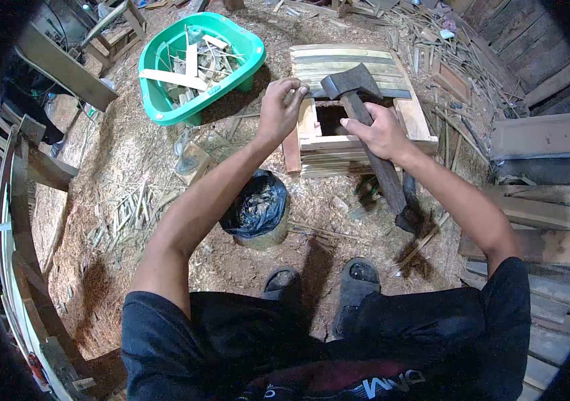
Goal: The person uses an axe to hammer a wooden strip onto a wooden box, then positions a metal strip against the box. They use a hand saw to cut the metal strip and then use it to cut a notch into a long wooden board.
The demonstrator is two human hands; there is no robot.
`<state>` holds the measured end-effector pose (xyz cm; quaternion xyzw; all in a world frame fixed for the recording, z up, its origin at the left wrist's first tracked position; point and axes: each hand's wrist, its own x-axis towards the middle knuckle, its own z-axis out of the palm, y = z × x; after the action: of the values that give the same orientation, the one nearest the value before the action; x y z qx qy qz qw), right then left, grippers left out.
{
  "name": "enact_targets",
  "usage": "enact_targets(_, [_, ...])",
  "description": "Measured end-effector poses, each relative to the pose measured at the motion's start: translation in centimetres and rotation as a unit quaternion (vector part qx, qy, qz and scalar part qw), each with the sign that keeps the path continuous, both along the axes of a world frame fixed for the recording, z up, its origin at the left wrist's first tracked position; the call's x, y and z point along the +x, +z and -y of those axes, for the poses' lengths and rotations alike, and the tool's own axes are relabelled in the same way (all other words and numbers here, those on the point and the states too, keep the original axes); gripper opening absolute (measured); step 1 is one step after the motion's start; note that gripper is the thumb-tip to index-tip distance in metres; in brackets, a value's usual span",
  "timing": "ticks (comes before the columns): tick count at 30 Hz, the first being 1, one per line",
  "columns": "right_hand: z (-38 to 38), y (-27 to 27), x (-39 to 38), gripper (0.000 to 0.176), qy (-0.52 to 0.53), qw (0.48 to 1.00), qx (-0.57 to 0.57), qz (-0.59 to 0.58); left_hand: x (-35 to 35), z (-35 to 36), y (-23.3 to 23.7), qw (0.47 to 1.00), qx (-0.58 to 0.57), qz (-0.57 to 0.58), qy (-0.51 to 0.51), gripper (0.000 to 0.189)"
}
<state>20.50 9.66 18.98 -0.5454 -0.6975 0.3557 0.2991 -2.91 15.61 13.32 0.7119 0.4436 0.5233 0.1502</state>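
My right grip [380, 136] clamps the dark-headed axe [380, 168] over a pale slatted box [328, 142]; whether my left grip [281, 110] pinches anything, cannot tell. Shavings litter the floor [107, 194]; planks [545, 210] lie at right.

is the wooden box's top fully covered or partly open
Partly open: slats cover the far part of the wooden box, but a dark gap shows in front of them.

Shows matt, dull metal on the axe head [352, 81] at one o'clock, rough wood along its handle [384, 179], smooth wooden slats [338, 60] beneath; glossy plastic on the basin [252, 50] at eleven o'clock.
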Motion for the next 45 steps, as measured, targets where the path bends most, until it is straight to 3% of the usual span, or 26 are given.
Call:
enact_targets(13, [0.6,2.2,-0.9,0.042,-0.003,0.999,-0.027,0.020,-0.2,-0.3,0.2,0.999,0.037,-0.021,-0.016,0.013])
enact_targets(19, [-0.7,3.9,-2.5,0.046,-0.009,0.981,0.165,0.101,-0.3,0.0,0.6,0.998,0.052,-0.017,-0.018,0.012])
enact_targets(22, [-2.8,4.5,-2.4,0.045,0.003,0.946,0.251,0.206,-0.2,0.2,0.9,0.999,0.029,-0.012,-0.021,0.012])
enact_targets(26, [-2.9,6.1,-2.5,0.040,0.000,0.938,0.153,0.311,-0.1,0.2,0.9,0.999,0.032,-0.007,-0.013,0.012])
enact_targets(29, [-3.0,5.9,-2.3,0.038,0.013,0.925,0.195,0.325,-0.1,0.3,1.0,0.999,0.029,-0.009,-0.012,0.012])
enact_targets(45, [-3.8,6.0,-3.0,0.038,0.005,0.935,0.176,0.308,0.0,0.4,0.5,1.000,0.026,-0.004,0.001,0.013])
